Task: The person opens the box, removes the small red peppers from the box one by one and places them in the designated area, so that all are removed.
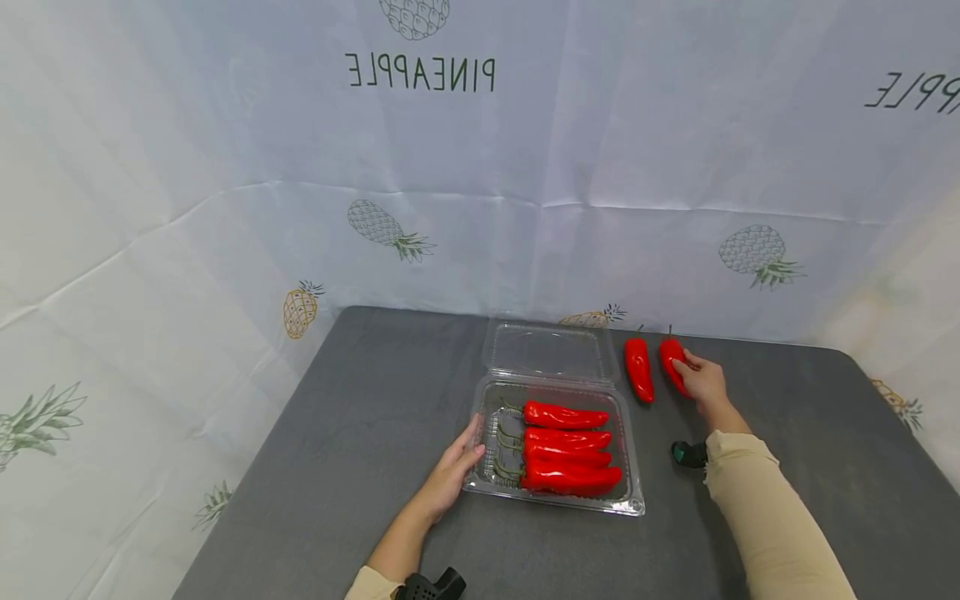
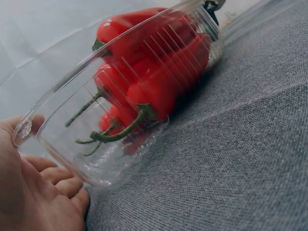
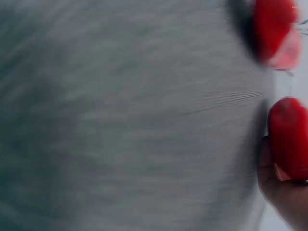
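A clear plastic clamshell box (image 1: 491, 392) lies with its lid folded back, and several long red peppers (image 1: 566, 415) with green stems lie side by side in it. My left hand (image 1: 453, 471) holds the box's left side; in the left wrist view the thumb hooks over the rim while the fingers lie along the outer wall. Toward the back right, my right hand (image 1: 703, 382) grips a separate red pepper (image 1: 670, 354), its stem pointing away. In the right wrist view the thumb lies against this pepper (image 3: 290, 139). Another red pepper (image 1: 638, 371) lies between it and the lid.
The box's open lid (image 1: 551, 350) reaches toward the back edge of the grey table (image 1: 337, 417). A white cloth (image 1: 525, 150) with pineapple prints hangs right behind that edge and along the sides. A dark wrist camera (image 1: 688, 454) sits on the right wrist.
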### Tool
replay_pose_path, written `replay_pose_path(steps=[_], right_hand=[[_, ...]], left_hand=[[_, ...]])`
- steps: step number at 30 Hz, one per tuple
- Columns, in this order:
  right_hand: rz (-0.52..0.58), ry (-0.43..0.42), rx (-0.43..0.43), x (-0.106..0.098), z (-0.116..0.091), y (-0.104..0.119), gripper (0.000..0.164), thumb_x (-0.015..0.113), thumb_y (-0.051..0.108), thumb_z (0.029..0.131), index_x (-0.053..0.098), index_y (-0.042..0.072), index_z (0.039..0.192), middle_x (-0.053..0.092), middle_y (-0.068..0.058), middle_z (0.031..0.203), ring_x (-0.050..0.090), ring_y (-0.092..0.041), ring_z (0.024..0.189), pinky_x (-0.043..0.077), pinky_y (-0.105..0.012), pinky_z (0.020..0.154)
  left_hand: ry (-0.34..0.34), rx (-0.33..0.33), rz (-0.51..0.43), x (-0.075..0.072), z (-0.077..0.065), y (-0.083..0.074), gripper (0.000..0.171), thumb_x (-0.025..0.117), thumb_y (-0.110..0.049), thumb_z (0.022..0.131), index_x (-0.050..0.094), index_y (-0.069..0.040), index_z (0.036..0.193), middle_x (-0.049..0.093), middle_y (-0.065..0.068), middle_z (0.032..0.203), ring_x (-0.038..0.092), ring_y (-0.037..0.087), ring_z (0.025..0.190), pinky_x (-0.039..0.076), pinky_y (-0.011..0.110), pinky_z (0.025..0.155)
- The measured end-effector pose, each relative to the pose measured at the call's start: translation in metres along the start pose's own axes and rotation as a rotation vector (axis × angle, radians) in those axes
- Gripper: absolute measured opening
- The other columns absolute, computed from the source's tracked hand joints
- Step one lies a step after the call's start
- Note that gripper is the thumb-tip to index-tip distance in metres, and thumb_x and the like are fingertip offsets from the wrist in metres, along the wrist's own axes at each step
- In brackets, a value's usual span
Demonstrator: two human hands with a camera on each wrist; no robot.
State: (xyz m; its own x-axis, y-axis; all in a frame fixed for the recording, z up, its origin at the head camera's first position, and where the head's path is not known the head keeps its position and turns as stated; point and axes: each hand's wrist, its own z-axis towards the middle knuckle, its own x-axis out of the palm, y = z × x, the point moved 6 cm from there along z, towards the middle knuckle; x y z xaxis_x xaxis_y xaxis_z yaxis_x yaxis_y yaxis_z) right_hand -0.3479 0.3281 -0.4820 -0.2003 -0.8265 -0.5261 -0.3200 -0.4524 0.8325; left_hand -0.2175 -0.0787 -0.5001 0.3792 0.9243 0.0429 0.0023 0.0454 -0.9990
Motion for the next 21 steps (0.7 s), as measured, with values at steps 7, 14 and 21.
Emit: replay_pose_path(steps=[7, 14, 21], right_hand=[[-0.100, 0.020, 0.002, 0.0043, -0.0020, 0.0023, 0.054, 0.043, 0.023, 0.098, 0.023, 0.003, 0.144, 0.028, -0.029, 0.146, 0.030, -0.041, 0.134, 0.034, -0.049, 0.107], [-0.115, 0.057, -0.012, 0.0046, -0.0019, 0.0003, 0.052, 0.034, 0.023, 0.100, 0.019, 0.000, 0.144, 0.019, -0.029, 0.148, 0.021, -0.042, 0.138, 0.027, -0.050, 0.110], [-0.128, 0.085, -0.017, 0.0055, -0.0014, -0.0005, 0.052, 0.031, 0.024, 0.101, 0.016, -0.001, 0.145, 0.015, -0.028, 0.150, 0.017, -0.043, 0.139, 0.023, -0.052, 0.111]], left_hand=[[0.002, -0.010, 0.013, -0.0003, 0.0009, 0.0014, 0.062, 0.039, -0.018, 0.099, 0.007, 0.004, 0.148, 0.007, 0.021, 0.155, 0.004, 0.032, 0.144, 0.017, -0.001, 0.098], [0.003, -0.002, 0.003, -0.0004, -0.0002, -0.0008, 0.062, 0.039, -0.018, 0.099, 0.007, 0.005, 0.147, 0.006, 0.022, 0.155, 0.003, 0.033, 0.143, 0.017, 0.001, 0.100], [0.003, 0.000, 0.025, -0.0016, -0.0001, 0.0017, 0.064, 0.041, -0.021, 0.099, 0.007, 0.005, 0.147, 0.007, 0.022, 0.154, 0.003, 0.035, 0.143, 0.017, 0.000, 0.099]])
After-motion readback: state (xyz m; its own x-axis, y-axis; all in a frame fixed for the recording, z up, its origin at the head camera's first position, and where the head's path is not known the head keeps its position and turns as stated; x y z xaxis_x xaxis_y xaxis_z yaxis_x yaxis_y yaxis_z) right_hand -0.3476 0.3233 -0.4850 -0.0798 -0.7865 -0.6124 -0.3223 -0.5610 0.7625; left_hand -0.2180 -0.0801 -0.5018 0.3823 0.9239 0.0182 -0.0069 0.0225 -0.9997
